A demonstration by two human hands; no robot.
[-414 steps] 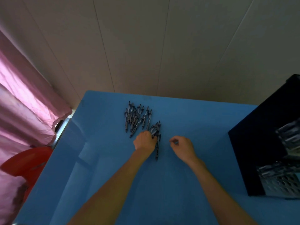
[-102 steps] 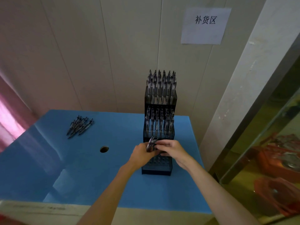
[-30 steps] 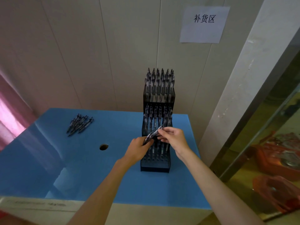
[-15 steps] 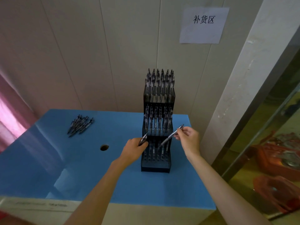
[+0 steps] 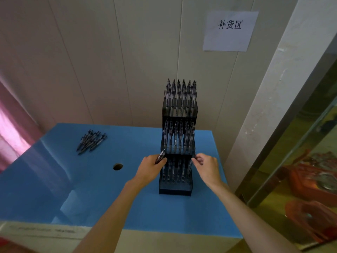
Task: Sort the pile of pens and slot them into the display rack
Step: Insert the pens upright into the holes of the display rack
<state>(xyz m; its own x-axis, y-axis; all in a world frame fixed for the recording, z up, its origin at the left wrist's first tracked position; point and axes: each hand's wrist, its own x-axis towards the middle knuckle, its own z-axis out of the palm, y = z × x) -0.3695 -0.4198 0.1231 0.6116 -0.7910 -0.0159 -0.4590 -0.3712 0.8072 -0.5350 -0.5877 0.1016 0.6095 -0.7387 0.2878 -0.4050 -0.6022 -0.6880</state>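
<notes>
Both forearms are bare, with no sleeves, rings or watch.

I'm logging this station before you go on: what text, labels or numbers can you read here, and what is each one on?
"补货区": printed in dark characters on the white paper sign stuck to the wall above and to the right of the display rack.
Faint print along the table's front edge: too blurred to read.
Markings on the pens in the rack and in the pile of pens: too small to read.
</notes>
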